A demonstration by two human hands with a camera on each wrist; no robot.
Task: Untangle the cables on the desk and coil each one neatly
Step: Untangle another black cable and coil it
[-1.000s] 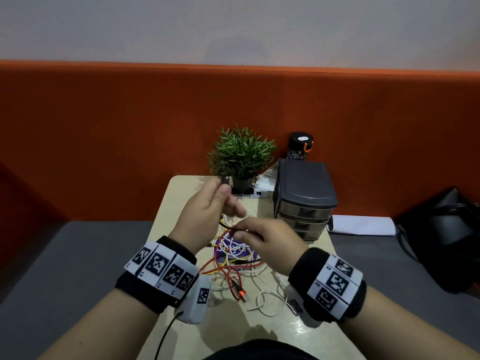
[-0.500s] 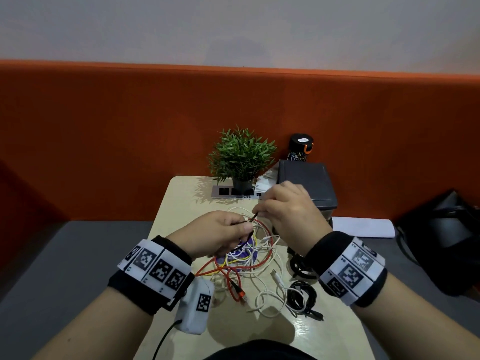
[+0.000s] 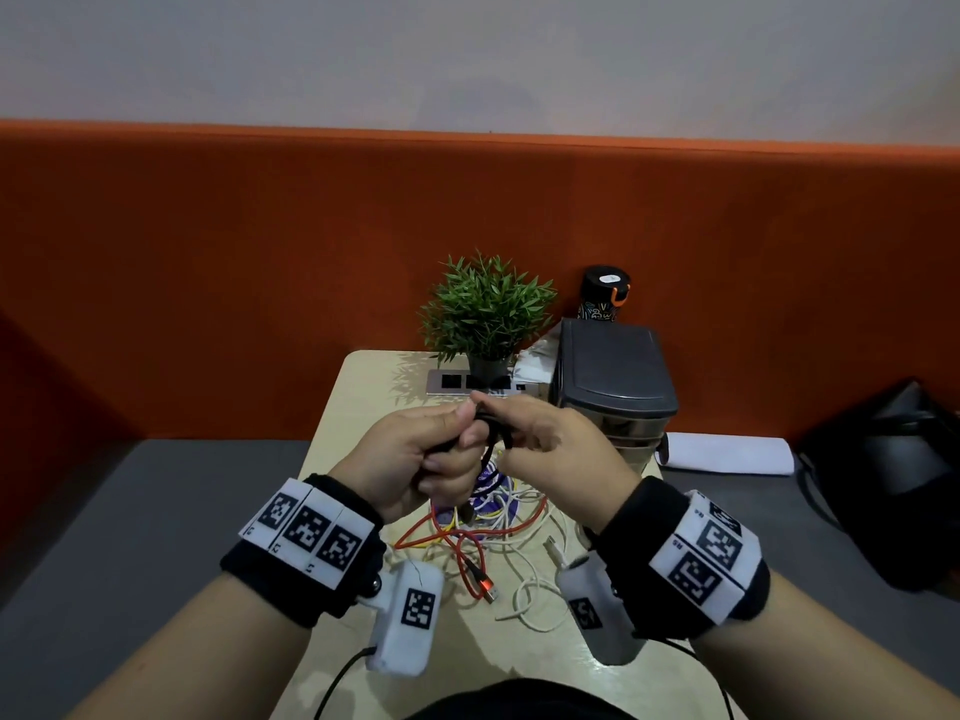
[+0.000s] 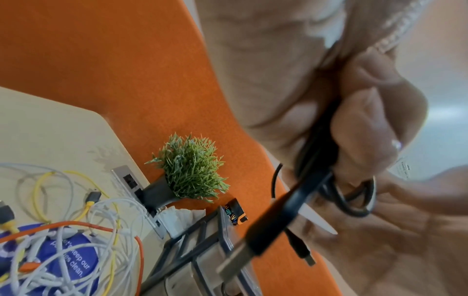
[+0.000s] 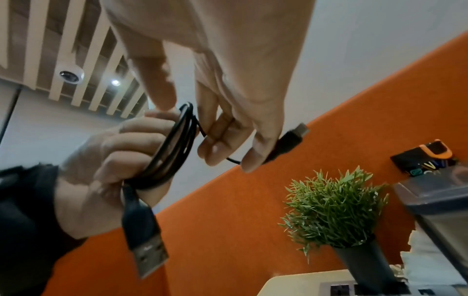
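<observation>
My left hand (image 3: 410, 454) grips a bundle of loops of a black cable (image 5: 174, 148), held above the desk (image 3: 363, 387). Its USB-A plug (image 5: 147, 250) hangs below the fist. My right hand (image 3: 556, 449) touches the left and pinches the cable's loose end, and the small connector (image 5: 291, 138) sticks out past the fingers. In the left wrist view the black cable (image 4: 316, 148) passes through my curled fingers. Under the hands lies a tangle (image 3: 483, 532) of red, white and yellow cables. A red cable's plug (image 3: 485, 587) points toward me.
A potted plant (image 3: 485, 314), a socket panel (image 3: 457, 381) and a grey drawer unit (image 3: 613, 376) stand at the desk's far end, with a black bottle (image 3: 602, 296) behind. A blue round sticker (image 4: 70, 260) lies under the tangle. A black bag (image 3: 893, 485) sits at the right.
My right hand rose from the tangle and came back to meet the left. The left hand now grips a bundle of black loops, and both hands are together above the tangle.
</observation>
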